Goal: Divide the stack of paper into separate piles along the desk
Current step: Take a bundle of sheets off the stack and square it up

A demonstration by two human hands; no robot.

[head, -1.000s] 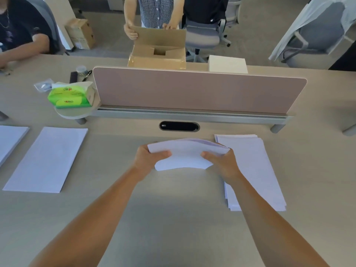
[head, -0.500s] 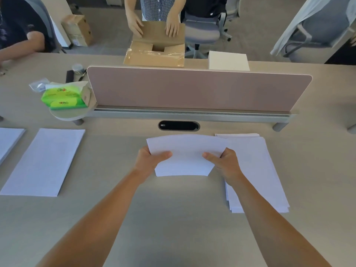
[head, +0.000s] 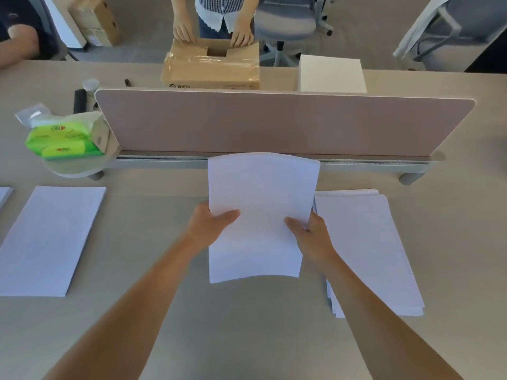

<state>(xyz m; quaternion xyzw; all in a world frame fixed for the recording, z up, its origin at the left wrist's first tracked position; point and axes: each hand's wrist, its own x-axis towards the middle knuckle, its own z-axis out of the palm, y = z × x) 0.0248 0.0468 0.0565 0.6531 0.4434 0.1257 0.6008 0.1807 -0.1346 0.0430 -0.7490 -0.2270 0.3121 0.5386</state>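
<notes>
Paper fills both hands: a sheaf (head: pixel 260 204) of white sheets is held above the desk (head: pixel 247 333), bowed a little, with its far edge lifted in front of the divider screen (head: pixel 274 124). The left hand (head: pixel 211 226) grips the sheaf's left edge. Its thumb (head: pixel 227 215) lies across the top sheet, and the other fingers are hidden underneath. The right hand (head: pixel 310 234) grips the right edge in the same way, with its thumb (head: pixel 295 223) on top pointing inward and the fingers curled round the edge. The near end of the sheaf hangs past both thumbs toward the person, between the two forearms.

Just to the right of the right hand's fingers lies the stack of paper (head: pixel 367 248), flat on the desk, its sheets slightly fanned at the near and far edges. Well out to the left of the left hand's fingers a thin pile (head: pixel 52 237) lies flat. Beyond it, at the picture's edge, the corner of a second pile (head: pixel 4 193) shows.

Past the fingertips the pinkish divider screen stands on a grey rail. Far to the left of the left hand, a green tissue pack (head: pixel 63 141) sits on a small round shelf at the end of the screen. Behind the screen a cardboard box (head: pixel 214 69) rests on the far side of the desk, and another person's hands (head: pixel 183 31) rest on its flaps. A white block (head: pixel 332 74) lies to the right of the box.
</notes>
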